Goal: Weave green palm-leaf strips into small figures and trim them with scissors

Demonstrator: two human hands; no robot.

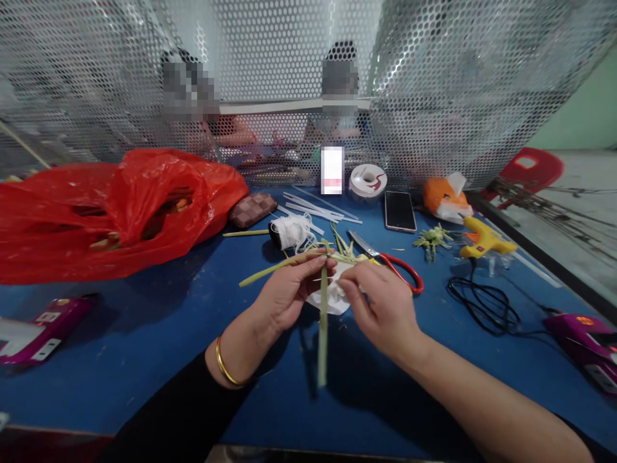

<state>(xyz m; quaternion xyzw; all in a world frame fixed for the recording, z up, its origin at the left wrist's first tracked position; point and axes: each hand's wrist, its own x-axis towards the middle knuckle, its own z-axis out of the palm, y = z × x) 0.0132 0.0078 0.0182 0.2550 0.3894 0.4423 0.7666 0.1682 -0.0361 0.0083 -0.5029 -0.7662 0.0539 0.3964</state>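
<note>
Long flat green plant strips [323,341] cross at the fingertips of my left hand [289,289], which pinches them. One strip hangs down toward me, another sticks out to the left, and a thinner one runs right. My right hand [383,305] is closed just to the right, thumb against fingers. What it grips is too small to make out. Under the hands lies a crumpled white piece [340,302], partly hidden. Just beyond are a spool of white thread [294,231] and scissors with red handles [398,267], plus a few cut green strips [341,239].
A large red plastic bag [193,193] fills the left. White strips [313,209], a ribbon roll [367,180], a phone [400,211] and a brown checkered pouch [253,210] lie behind. Right: a yellow glue gun [486,239], its black cord [486,308] and a purple device [583,344].
</note>
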